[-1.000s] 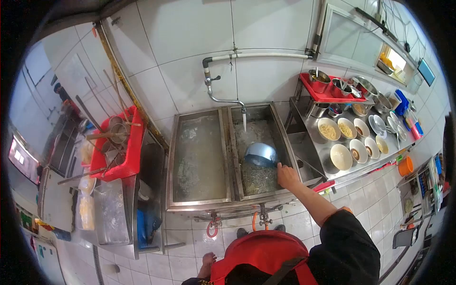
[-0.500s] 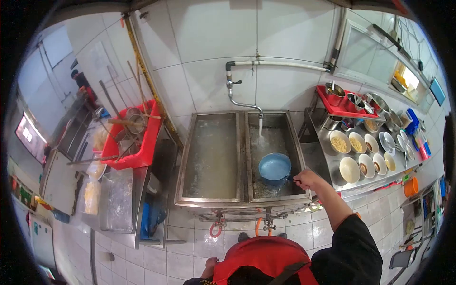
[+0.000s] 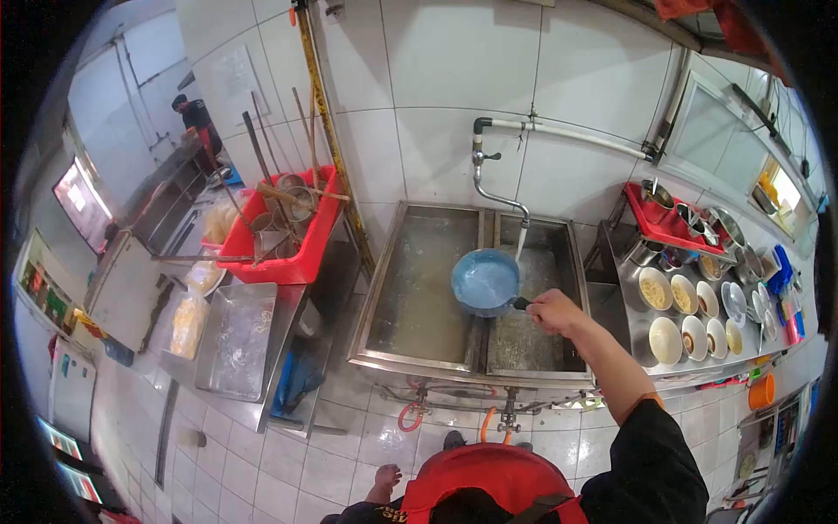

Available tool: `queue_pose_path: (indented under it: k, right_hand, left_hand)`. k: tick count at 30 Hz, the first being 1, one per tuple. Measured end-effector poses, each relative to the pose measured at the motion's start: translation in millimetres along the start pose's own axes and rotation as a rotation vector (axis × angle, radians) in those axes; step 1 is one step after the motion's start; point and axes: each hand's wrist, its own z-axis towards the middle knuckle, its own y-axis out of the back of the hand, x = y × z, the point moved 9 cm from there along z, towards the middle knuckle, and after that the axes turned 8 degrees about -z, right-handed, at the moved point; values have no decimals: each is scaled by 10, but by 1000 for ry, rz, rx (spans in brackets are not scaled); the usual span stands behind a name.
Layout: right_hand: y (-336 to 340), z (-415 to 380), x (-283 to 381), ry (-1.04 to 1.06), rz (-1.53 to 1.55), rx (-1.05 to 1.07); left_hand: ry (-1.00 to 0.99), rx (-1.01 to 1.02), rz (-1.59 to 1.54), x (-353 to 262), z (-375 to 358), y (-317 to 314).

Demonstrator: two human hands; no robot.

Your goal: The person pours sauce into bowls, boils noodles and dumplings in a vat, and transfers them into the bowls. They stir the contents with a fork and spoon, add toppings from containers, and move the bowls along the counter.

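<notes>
My right hand (image 3: 559,313) is closed round the dark handle of a round blue saucepan (image 3: 485,306). The saucepan hangs over the divider between two steel wells, and what looks like water shows inside it. To its right, water runs from the metal tap (image 3: 502,199) into the right well (image 3: 572,262). Murky water fills the left well (image 3: 423,301). Low beside the red apron, my left hand (image 3: 387,477) hangs with its fingers loosely apart and nothing in them.
On the left bench stand a red bin (image 3: 278,269) of long-handled strainers and a metal tray (image 3: 236,341). Several bowls (image 3: 665,341), some with noodles, cover the right table below a red tray (image 3: 668,229) of pots. Hoses and valves (image 3: 506,419) run under the wells. Another person (image 3: 197,118) stands far left.
My right hand has carried the saucepan left, out of the right well and away from the stream, to above the divider. The view has turned left.
</notes>
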Motion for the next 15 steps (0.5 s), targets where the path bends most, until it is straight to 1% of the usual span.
queue_pose_path:
  k: [2,3,5,6,8,9,10,11,14,15]
  right_hand:
    - [-153,219,68,46,-69,-34]
    - [-203,385,78,106,-185,-68]
    - [-317,661,142,227,-417,-138]
    - [-365,666,205,206,-407,-128]
    - [-476,628,400,165,-388,-107]
    - [-474,740,429,224,-501,-166]
    - [-489,911,417,283,-611,-225]
    - [-525,1007,438,342,-720,-282]
    - [-598,961,636,365,-860,-383]
    - [-616,999,648,359,-880,-388]
  left_hand:
    - [10,6,-229,-49,20,-6]
    - [3,41,-319,-82,2,-22]
    - [177,-233,-431,11,-159,53]
    - [266,-370,-487,-112,-371,41]
    - [-2,-169,297,-303,-452,34]
    - [-165,-110,682,-355,-559,-6]
    - [-241,-62,871,-250,-640,-72]
    - [-240,-18,955,-115,-688,-104]
    - [-167,43,1015,223,-820,-115]
    - [-149,60,1022,307,-833,-121]
